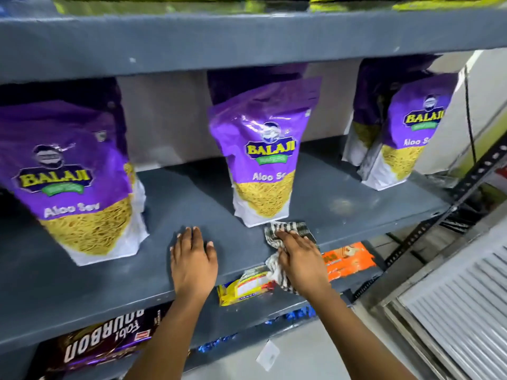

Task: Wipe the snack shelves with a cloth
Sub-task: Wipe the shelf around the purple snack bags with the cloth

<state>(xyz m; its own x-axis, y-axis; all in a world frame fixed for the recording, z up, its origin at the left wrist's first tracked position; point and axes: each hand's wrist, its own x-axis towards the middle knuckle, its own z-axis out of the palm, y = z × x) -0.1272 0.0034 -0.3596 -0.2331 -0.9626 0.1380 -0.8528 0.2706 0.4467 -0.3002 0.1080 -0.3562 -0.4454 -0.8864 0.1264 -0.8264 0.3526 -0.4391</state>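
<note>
Grey shelf [192, 193], a striped cloth [285, 231] at its front edge under the right hand [299, 259].

The right hand grips the cloth and presses it on the shelf, touching the foot of the middle pouch [260, 165]; one end of the cloth hangs over the front edge. The left hand [192, 259] lies flat and spread on the bare shelf near the front edge, holding nothing. A left pouch [76, 182] and a right pouch [403, 133] stand apart from it, toward the two ends of the shelf. I think the danger is the middle pouch: it stands upright and light, so a push of the cloth against its base may tip it or slide it back. The hanging end may also catch the packets [247, 286] on the shelf below.
</note>
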